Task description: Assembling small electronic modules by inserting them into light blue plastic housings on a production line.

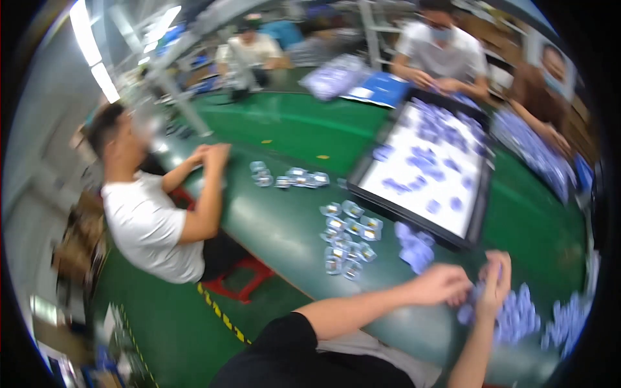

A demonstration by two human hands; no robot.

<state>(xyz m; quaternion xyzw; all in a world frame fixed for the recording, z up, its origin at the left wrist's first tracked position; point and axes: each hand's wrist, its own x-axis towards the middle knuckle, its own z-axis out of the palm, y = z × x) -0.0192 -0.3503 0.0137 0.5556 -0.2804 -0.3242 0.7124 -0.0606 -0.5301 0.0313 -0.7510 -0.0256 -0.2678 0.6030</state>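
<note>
My left hand [445,284] is closed with its fingers curled, over the green tabletop at the lower right. Whatever those fingers hold, if anything, is hidden. Beside it my right hand [497,281] is raised and closed, with a bit of lavender showing between its fingers. Under and beside both hands lies a pile of small lavender pieces [516,317], too blurred to name. Another lavender heap [414,247] sits just beyond my left hand, and a third [566,323] lies at the far right.
A black-rimmed tray [414,218] with a white bottom holds scattered lavender pieces. Several small clear packets [349,236] lie left of it. A person in white [152,220] sits at the left; others work across the table. A blue package [377,89] lies at the far side.
</note>
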